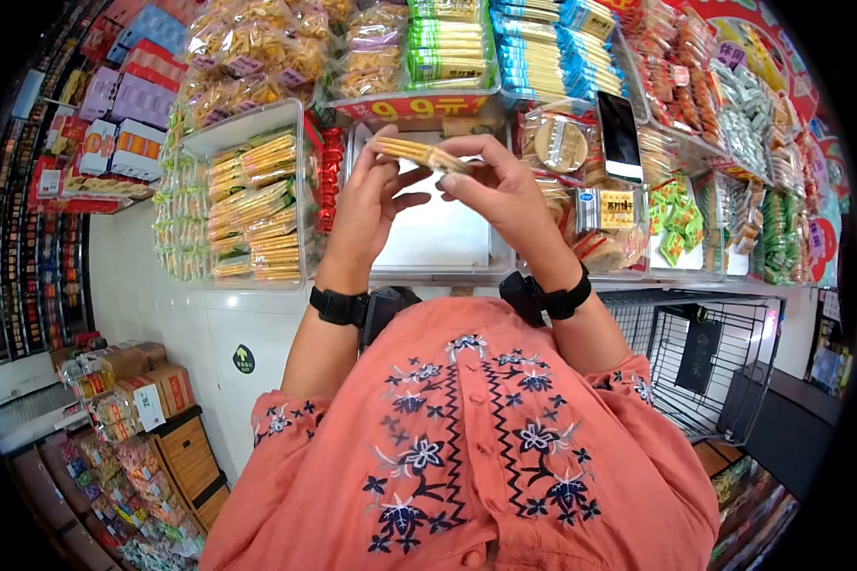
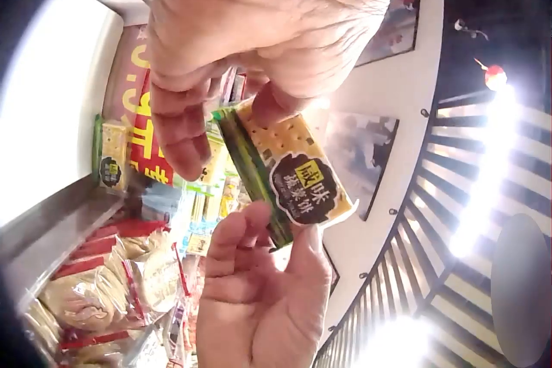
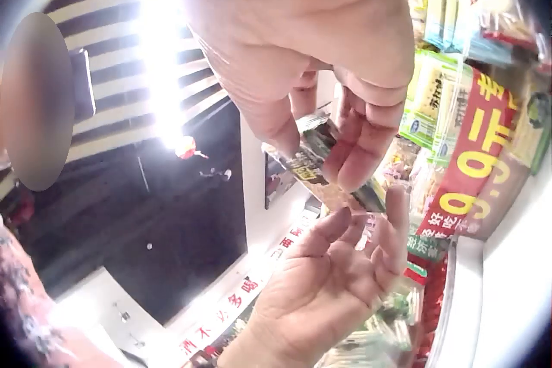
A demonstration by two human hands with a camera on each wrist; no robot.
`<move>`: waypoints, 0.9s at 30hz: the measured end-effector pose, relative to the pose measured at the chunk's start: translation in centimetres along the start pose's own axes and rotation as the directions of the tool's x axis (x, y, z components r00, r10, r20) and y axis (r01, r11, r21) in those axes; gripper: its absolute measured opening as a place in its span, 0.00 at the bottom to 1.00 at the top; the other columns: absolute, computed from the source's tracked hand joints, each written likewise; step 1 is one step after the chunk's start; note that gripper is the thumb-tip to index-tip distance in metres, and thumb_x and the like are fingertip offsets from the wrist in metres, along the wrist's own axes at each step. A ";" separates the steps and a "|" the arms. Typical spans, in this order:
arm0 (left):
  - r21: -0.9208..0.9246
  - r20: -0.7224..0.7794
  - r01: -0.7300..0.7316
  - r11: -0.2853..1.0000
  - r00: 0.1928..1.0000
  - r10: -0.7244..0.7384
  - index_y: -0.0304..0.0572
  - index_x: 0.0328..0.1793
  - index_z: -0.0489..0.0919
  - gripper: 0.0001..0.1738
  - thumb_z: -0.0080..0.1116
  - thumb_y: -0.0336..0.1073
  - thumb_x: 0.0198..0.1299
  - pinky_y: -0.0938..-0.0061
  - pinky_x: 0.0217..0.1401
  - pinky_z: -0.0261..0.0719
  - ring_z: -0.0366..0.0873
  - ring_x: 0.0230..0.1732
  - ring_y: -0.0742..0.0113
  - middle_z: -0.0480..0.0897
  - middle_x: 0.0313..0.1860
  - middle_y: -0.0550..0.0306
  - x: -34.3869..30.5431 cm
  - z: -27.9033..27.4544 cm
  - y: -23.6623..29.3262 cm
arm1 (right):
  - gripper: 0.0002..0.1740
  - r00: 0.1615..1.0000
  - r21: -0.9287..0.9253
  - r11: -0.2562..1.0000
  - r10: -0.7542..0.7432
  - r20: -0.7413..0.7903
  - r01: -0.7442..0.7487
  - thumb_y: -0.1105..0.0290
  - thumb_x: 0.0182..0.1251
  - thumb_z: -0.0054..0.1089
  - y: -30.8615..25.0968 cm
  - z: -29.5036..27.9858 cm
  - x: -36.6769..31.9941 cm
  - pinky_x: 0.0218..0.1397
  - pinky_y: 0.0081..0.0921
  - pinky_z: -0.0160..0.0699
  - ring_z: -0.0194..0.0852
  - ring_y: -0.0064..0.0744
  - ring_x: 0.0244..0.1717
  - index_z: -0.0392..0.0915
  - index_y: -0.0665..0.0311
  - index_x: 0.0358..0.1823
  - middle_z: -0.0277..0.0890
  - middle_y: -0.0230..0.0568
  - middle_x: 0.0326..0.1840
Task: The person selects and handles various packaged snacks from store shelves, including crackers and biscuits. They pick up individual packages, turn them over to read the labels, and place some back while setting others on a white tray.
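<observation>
Between my two hands is a small clear-and-green pack of crackers (image 2: 289, 161) with a black label. My right hand (image 1: 500, 186) grips one end between thumb and fingers. My left hand (image 1: 362, 205) is at the other end, one fingertip over the wrapper (image 2: 237, 139) in the left wrist view and the other fingers spread apart. Below the hands lies a white bin bottom (image 1: 438, 238). Toward the far side of that bin is another cracker pack (image 2: 112, 157).
A clear bin of stick-shaped packs (image 1: 257, 205) stands to the left. Behind is a red price sign (image 1: 414, 108) under more snack bins. Packaged crackers (image 1: 607, 209) and a phone (image 1: 619, 138) lie to the right. A black wire cart (image 1: 705, 352) stands at lower right.
</observation>
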State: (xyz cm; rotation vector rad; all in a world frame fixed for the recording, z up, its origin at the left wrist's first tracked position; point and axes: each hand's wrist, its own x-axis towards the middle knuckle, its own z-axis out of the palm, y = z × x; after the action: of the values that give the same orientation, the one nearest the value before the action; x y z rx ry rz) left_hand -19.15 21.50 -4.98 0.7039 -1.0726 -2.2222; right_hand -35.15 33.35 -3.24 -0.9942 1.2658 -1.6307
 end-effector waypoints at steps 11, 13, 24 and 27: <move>-0.182 0.108 -0.072 0.981 0.990 0.093 0.48 0.83 0.60 0.31 0.45 0.25 0.75 0.62 0.72 0.78 0.74 0.71 0.60 0.74 0.71 0.50 2.0 -1.0 0.2 | 0.20 0.923 -0.509 0.773 -0.352 0.154 0.380 0.86 0.58 0.61 0.5 0.9 -0.3 0.61 0.31 0.79 0.81 0.40 0.57 0.82 0.60 0.52 0.65 0.48 0.69; -0.160 0.091 -0.072 0.984 0.992 0.087 0.48 0.81 0.61 0.29 0.46 0.26 0.75 0.65 0.69 0.80 0.75 0.69 0.61 0.74 0.70 0.50 2.1 -1.1 0.2 | 0.21 0.914 -0.506 0.765 -0.373 0.157 0.399 0.86 0.58 0.61 0.7 0.9 -0.2 0.60 0.31 0.80 0.81 0.40 0.57 0.81 0.60 0.53 0.67 0.50 0.68; 0.575 -0.006 0.099 0.812 0.993 -0.116 0.40 0.62 0.76 0.21 0.65 0.39 0.68 0.82 0.34 0.74 0.76 0.39 0.77 0.78 0.40 0.63 2.4 -4.4 -2.7 | 0.19 0.961 0.077 0.964 0.259 -0.091 -0.253 0.73 0.76 0.50 6.0 -2.6 -0.2 0.50 0.24 0.87 0.85 0.32 0.49 0.67 0.69 0.65 0.76 0.43 0.56; 0.577 0.007 0.103 0.810 0.991 -0.131 0.41 0.61 0.77 0.20 0.66 0.40 0.67 0.84 0.32 0.73 0.76 0.36 0.78 0.77 0.38 0.64 3.3 -4.9 -4.1 | 0.25 0.946 0.030 0.957 0.291 -0.139 -0.290 0.71 0.74 0.53 6.9 -3.4 -0.8 0.48 0.24 0.85 0.84 0.31 0.49 0.66 0.68 0.69 0.73 0.46 0.61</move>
State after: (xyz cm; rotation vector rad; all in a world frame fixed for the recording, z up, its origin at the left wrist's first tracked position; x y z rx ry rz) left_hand -19.23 18.85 -11.64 0.9910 -1.8082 -2.0116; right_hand -37.03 34.16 -10.72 -0.6567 1.4246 -1.4938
